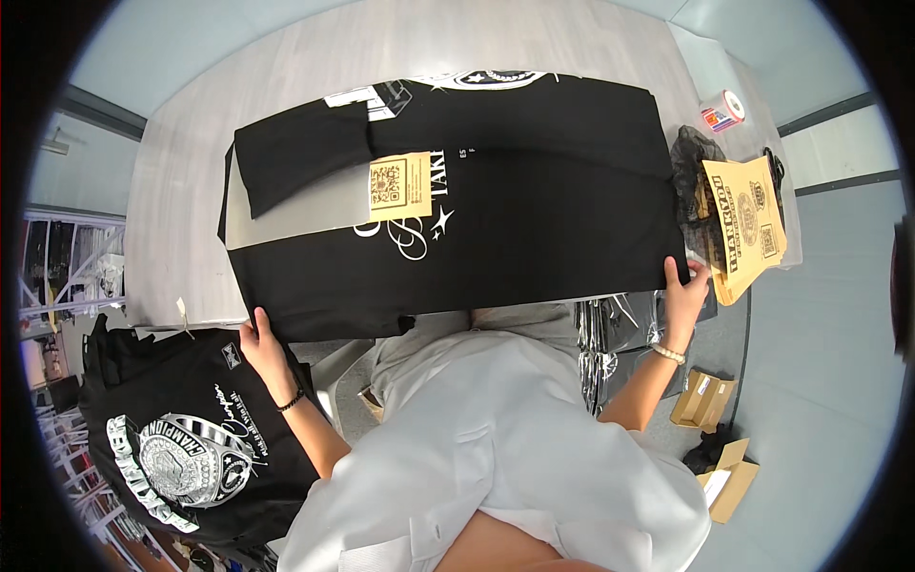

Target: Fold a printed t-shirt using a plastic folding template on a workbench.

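A black printed T-shirt (543, 207) lies partly folded across the table, one sleeve turned inward at its left part. On it rest a pale grey flat sheet (307, 207) and a yellow printed card (400, 187). The fingers of my left hand (264, 350) pinch the shirt's near left edge, thumb on top. At the near right corner, my right hand (686, 293) grips the shirt's edge between thumb and fingers. The shirt's near edge reaches over the table's front edge.
A stack of yellow printed cards (747, 214) and dark crumpled plastic (697, 193) are at the right, below a tape roll (723, 111). More black shirts (193, 443) hang at lower left. Packaged garments (622, 343) sit under the table edge; open cardboard boxes (733, 482) stand on the floor.
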Demonstrator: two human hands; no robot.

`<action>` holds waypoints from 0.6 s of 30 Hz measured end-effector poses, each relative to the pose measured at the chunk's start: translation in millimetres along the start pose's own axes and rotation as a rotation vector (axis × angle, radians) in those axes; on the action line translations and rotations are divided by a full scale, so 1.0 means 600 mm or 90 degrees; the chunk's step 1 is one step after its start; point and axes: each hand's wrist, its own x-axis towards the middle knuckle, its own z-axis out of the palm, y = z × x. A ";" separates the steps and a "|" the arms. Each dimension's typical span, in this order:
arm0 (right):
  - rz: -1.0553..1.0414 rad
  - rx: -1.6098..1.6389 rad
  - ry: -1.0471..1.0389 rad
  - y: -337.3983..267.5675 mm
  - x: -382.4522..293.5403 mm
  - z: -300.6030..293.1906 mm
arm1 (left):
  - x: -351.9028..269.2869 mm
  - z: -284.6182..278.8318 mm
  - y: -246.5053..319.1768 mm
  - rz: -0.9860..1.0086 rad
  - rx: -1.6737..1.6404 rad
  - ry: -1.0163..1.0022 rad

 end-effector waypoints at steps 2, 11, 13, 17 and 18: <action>-0.001 0.068 -0.034 0.021 0.007 -0.008 | 0.003 -0.004 -0.001 -0.058 -0.231 -0.055; 0.255 0.582 -0.321 0.006 0.015 -0.103 | 0.019 -0.064 0.068 -0.222 -0.294 -0.094; 0.255 0.660 -0.370 0.027 0.039 -0.098 | 0.055 -0.086 0.054 -0.148 -0.319 -0.127; 0.215 1.098 -0.391 0.026 0.112 -0.073 | 0.148 -0.065 0.129 -0.069 -0.465 -0.173; 0.211 1.074 -0.350 0.010 0.144 -0.055 | 0.187 -0.052 0.131 -0.013 -0.457 -0.195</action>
